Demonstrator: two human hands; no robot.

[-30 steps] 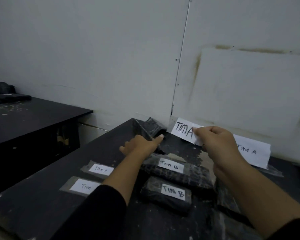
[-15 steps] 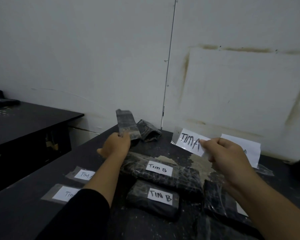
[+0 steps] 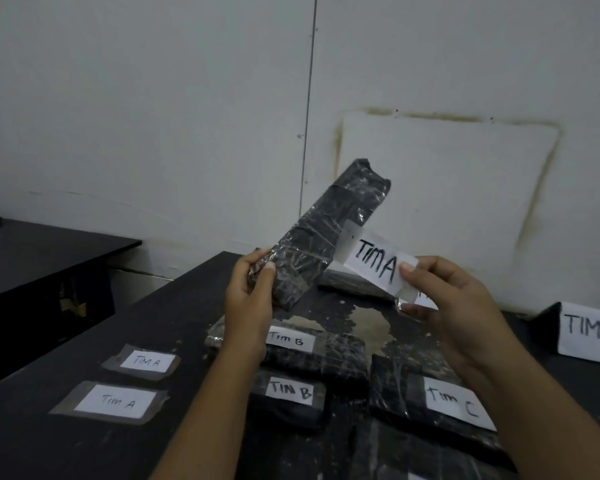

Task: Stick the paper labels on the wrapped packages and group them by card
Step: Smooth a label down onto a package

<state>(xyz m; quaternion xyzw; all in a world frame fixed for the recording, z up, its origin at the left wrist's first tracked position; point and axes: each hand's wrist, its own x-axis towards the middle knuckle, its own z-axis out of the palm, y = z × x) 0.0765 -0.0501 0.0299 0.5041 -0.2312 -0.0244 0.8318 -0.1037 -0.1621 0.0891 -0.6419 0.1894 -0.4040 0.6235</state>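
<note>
Partly, left hand (image 3: 248,306) hides package (image 3: 329,230) end, right hand (image 3: 458,306) label (image 3: 374,263) corner

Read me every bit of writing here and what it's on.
"TIM A": held label.
"Tim A": far loose label.
"Tim A": near loose label.
"Tim B": long package.
"TIM B": small package.
"Tim C": right package.
"TIM B": standing card.
Half-hidden paper: unreadable.

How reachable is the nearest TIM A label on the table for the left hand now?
Probably not yet: the left hand grips the raised package, though nothing lies over that label.
</note>
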